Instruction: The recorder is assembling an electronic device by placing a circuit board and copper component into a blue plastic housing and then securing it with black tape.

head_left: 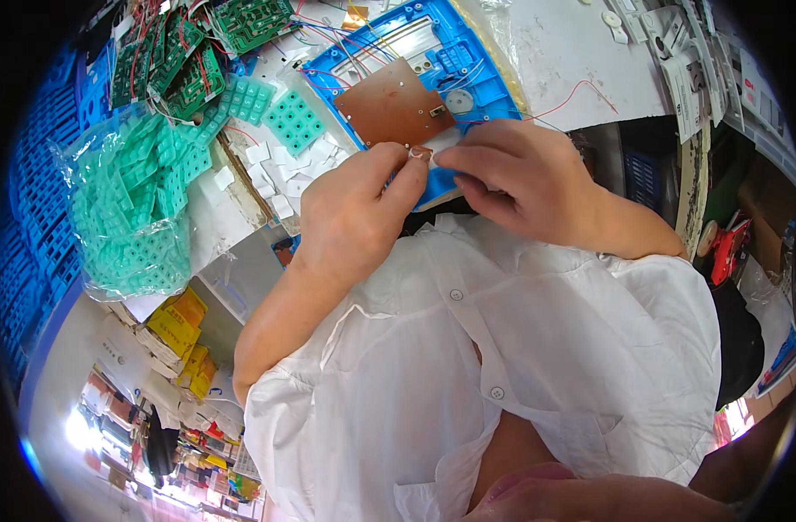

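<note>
Across the white desk (559, 65): one clear plastic bag of green rubber keypads (137, 204), the left hand (359, 200), one flat, brown, rectangular circuit board (391, 106) over one blue plastic casing (493, 74), the right hand (532, 178). Fingers bunch by the board's near edge; whether clamped, I cannot tell.

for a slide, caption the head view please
Left hand and right hand close together beside a brown board over an open blue casing.

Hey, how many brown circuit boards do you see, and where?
1: the brown circuit board lies over the blue casing, just beyond the left hand and right hand. Others may be hidden among the piled green circuit boards.
</note>
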Demonstrator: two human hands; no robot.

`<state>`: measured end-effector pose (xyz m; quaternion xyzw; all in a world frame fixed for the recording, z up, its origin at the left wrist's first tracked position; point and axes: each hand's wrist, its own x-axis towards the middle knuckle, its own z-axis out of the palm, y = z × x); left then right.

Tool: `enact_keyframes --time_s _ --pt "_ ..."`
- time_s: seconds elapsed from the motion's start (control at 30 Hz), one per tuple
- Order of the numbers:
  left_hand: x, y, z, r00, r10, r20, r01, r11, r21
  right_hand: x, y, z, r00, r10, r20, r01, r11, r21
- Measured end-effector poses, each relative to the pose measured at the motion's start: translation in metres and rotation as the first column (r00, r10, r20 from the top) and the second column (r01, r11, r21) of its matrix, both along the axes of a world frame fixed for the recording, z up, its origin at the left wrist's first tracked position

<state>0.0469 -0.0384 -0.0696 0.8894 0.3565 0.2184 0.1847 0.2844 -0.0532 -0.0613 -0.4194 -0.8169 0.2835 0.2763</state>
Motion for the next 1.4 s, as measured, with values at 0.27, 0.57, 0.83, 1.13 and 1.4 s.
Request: enact_keyframes --time_s 0.27,0.57,0.83,1.13,1.4 --pt "-0.001 0.010 0.010 0.982 -0.120 -0.147 0.130 0.989 0.064 -0.002 -0.008 -0.002 0.989 0.049 0.143 -0.055 0.998 0.038" --pt "0.002 0.016 0.018 0.968 -0.143 -0.208 0.157 0.986 0.056 -0.006 -0.012 0.000 0.974 0.135 0.180 -0.150 0.986 0.073" --pt "0.001 0.018 0.022 0.965 -0.146 -0.218 0.162 0.985 0.057 -0.011 -0.010 -0.005 0.958 0.071 0.277 -0.103 0.990 0.102" --pt "0.002 0.018 0.024 0.957 -0.154 -0.247 0.169 0.985 0.043 -0.014 -0.010 -0.008 0.951 0.054 0.303 -0.086 0.992 0.093" --pt "0.000 0.020 0.026 0.951 -0.164 -0.261 0.180 0.983 0.040 -0.019 -0.017 -0.004 0.887 0.083 0.455 -0.175 0.971 0.163"
